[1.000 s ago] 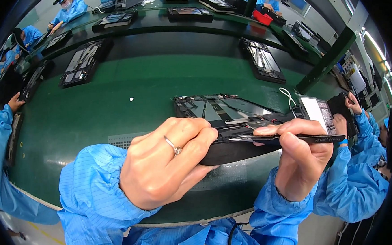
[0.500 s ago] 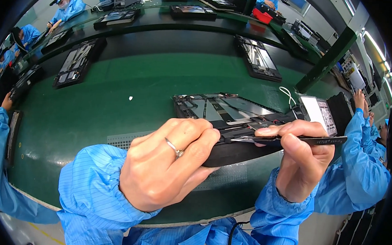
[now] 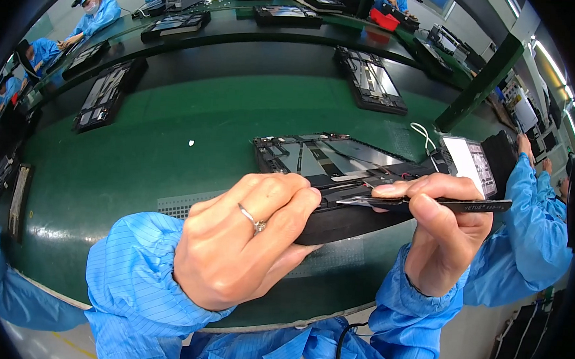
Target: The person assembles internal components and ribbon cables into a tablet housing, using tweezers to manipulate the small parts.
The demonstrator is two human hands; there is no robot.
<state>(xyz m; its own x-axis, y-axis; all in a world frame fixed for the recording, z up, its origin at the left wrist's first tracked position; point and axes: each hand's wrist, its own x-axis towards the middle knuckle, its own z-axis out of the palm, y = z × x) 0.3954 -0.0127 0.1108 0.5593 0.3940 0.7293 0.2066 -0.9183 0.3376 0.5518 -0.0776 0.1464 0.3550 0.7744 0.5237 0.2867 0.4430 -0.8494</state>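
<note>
In front of me an opened tablet-like device [image 3: 361, 159], with its inner parts bare, lies in a thick black holder [image 3: 353, 228]. My left hand [image 3: 248, 233], a ring on one finger, is closed on the near left edge of this holder; its fingertips are partly hidden. Black tweezers [image 3: 473, 206] are pinched between the thumb and fingers of my right hand [image 3: 449, 232]. Their pale tips point left, over the near edge of the device, close to my left fingertips. Whether the tips grip anything is too small to tell.
Similar devices in black holders [image 3: 112, 93] [image 3: 372, 79] stand farther back on the green bench [image 3: 189, 173]. A white-and-black printed panel [image 3: 469, 165] and a white cable [image 3: 424, 136] are to the right. A green post [image 3: 481, 86] rises behind. Co-workers' arms [image 3: 528, 220] reach in at both sides.
My hands and the tweezers have hardly moved. The two devices behind have shifted slightly left. At the far left, a co-worker's hand has moved down and toward the picture's edge.
</note>
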